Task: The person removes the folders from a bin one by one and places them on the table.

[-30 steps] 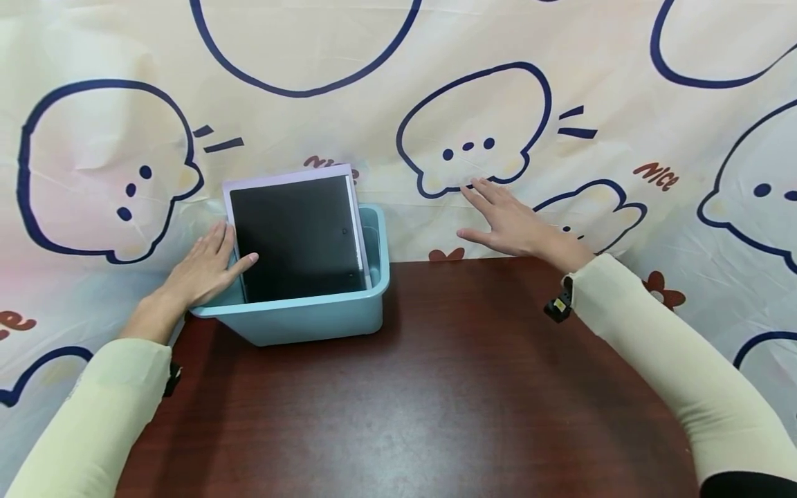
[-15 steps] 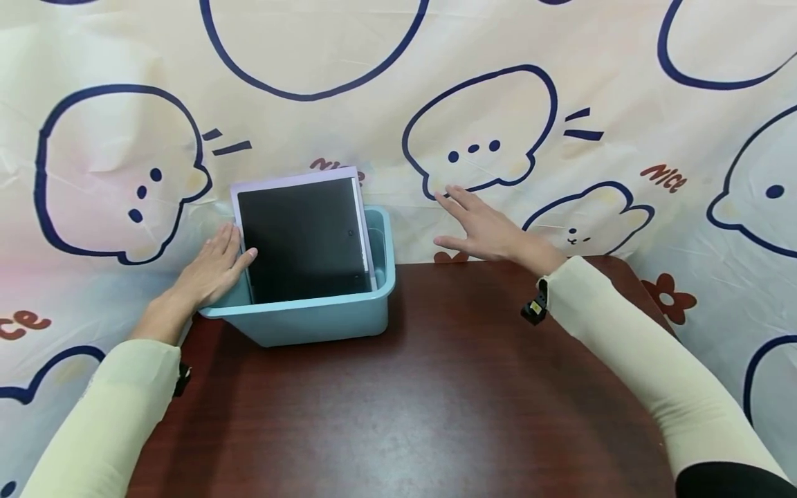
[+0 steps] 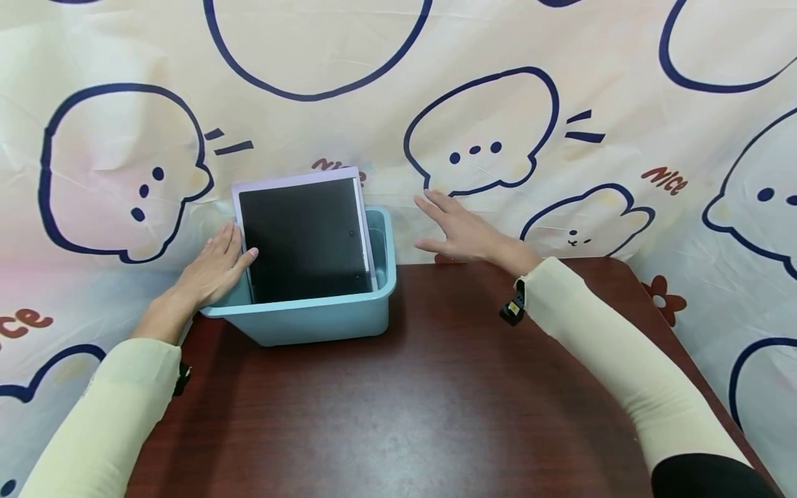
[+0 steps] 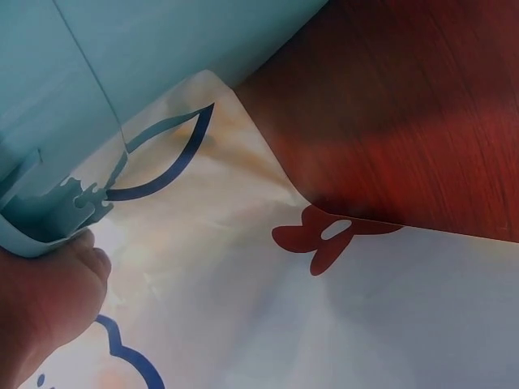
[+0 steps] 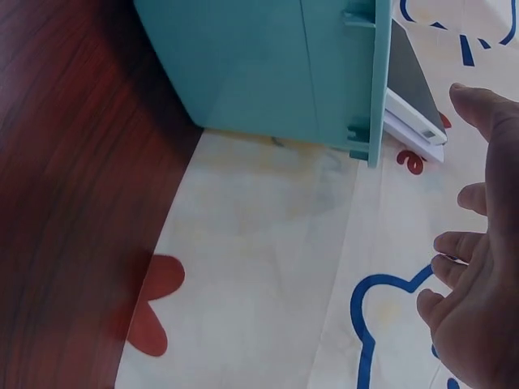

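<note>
A light blue plastic bin [image 3: 324, 324] stands at the back left of the table. Leaning in it, its top above the rim, is a flat black-faced panel [image 3: 305, 238] with a white edge and a lilac border; its lower end is hidden behind the bin's front wall. My left hand [image 3: 208, 273] rests on the bin's left end, fingers straight, thumb pointing toward the panel. In the left wrist view, part of that hand [image 4: 53, 304] shows at the bin's rim. My right hand [image 3: 463, 232] is in the air right of the bin, fingers spread and holding nothing.
The dark red-brown wooden table [image 3: 405, 408] extends in front of the bin. Behind it hangs a cream cloth [image 3: 349, 131] printed with cartoon outlines, which also runs down both sides of the table.
My right hand has moved left toward the bin, fingers still spread. The left hand stays on the bin's left end, and the head view has shifted slightly.
</note>
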### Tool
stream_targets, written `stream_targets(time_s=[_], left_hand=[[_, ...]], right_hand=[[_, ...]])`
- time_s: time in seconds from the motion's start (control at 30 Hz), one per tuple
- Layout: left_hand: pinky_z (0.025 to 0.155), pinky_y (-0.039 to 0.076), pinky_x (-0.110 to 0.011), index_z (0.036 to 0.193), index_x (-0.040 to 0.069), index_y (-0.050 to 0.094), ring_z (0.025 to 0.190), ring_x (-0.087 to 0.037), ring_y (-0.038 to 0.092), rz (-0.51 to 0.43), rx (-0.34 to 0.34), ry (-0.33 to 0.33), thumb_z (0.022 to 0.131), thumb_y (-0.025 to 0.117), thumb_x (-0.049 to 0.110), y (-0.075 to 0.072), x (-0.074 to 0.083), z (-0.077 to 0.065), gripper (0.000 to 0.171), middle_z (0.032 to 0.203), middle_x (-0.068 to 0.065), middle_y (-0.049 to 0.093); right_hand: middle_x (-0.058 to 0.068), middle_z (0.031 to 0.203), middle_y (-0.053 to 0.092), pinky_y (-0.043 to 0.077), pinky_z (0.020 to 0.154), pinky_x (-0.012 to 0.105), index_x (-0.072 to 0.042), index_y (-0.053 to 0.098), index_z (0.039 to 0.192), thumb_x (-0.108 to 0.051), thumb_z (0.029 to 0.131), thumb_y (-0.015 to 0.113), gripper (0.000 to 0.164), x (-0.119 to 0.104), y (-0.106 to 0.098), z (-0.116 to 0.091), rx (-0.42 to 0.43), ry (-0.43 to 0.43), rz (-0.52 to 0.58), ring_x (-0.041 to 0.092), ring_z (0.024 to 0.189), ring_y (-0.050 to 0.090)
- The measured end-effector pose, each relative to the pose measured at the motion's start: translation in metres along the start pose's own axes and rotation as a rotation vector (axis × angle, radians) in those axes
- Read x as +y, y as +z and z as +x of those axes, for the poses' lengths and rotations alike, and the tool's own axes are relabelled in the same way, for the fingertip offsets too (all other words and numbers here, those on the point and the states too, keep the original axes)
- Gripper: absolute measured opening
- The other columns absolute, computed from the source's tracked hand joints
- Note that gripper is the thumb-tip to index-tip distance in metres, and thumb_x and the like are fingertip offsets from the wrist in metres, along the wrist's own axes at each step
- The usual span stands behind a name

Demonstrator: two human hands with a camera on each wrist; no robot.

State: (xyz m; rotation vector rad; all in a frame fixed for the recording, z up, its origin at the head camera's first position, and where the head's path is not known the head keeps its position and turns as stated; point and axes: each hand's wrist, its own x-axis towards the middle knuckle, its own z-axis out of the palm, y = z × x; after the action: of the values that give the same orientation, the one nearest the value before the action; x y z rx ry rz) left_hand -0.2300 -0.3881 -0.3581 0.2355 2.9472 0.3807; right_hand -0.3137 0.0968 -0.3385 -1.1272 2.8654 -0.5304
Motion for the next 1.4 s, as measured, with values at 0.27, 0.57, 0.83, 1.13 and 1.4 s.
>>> stream_targets(time_s=[0.27, 0.57, 0.83, 1.13, 1.4], left_hand=[[0.129, -0.013, -0.058, 0.162, -0.008, -0.014, 0.159, -0.046, -0.02, -0.004, -0.008, -0.003, 0.112, 0.015, 0.058, 0.0, 0.001, -0.001, 0.088, 0.171, -0.027, -0.023], [0.129, -0.012, -0.059, 0.162, -0.007, -0.015, 0.159, -0.045, -0.02, -0.003, -0.005, -0.006, 0.112, 0.016, 0.059, 0.001, 0.0, 0.001, 0.088, 0.171, -0.026, -0.023], [0.129, -0.01, -0.06, 0.163, -0.006, -0.015, 0.16, -0.045, -0.018, 0.003, 0.006, -0.004, 0.112, 0.017, 0.061, 0.002, -0.002, 0.001, 0.09, 0.171, -0.026, -0.023], [0.129, -0.009, -0.061, 0.163, -0.005, -0.015, 0.16, -0.045, -0.018, -0.004, 0.015, -0.003, 0.111, 0.019, 0.062, 0.002, -0.001, 0.002, 0.092, 0.172, -0.027, -0.021], [0.129, -0.009, -0.06, 0.163, -0.005, -0.016, 0.16, -0.045, -0.017, -0.011, 0.022, -0.004, 0.111, 0.021, 0.063, 0.002, 0.0, 0.002, 0.093, 0.172, -0.027, -0.021]], right_hand=[[0.012, 0.178, 0.013, 0.023, 0.129, 0.058, -0.021, 0.017, 0.172, -0.062, 0.101, 0.058, 0.091, -0.01, 0.012, 0.015, 0.004, -0.025, 0.043, 0.03, 0.165, 0.012], [0.01, 0.178, 0.015, 0.024, 0.128, 0.059, -0.02, 0.019, 0.172, -0.061, 0.101, 0.058, 0.091, -0.019, 0.021, 0.031, -0.005, -0.05, 0.124, 0.029, 0.164, 0.015], [0.005, 0.179, 0.015, 0.026, 0.127, 0.06, -0.024, 0.017, 0.172, -0.067, 0.098, 0.058, 0.094, -0.032, 0.028, 0.042, -0.019, -0.01, 0.206, 0.028, 0.164, 0.017], [0.006, 0.178, 0.019, 0.027, 0.126, 0.062, -0.027, 0.016, 0.172, -0.057, 0.1, 0.06, 0.089, -0.045, 0.034, 0.054, -0.007, -0.025, 0.314, 0.026, 0.162, 0.021], [-0.004, 0.178, 0.019, 0.033, 0.125, 0.057, -0.029, 0.018, 0.172, -0.06, 0.099, 0.061, 0.09, -0.056, 0.037, 0.064, -0.007, 0.007, 0.513, 0.023, 0.162, 0.024]])
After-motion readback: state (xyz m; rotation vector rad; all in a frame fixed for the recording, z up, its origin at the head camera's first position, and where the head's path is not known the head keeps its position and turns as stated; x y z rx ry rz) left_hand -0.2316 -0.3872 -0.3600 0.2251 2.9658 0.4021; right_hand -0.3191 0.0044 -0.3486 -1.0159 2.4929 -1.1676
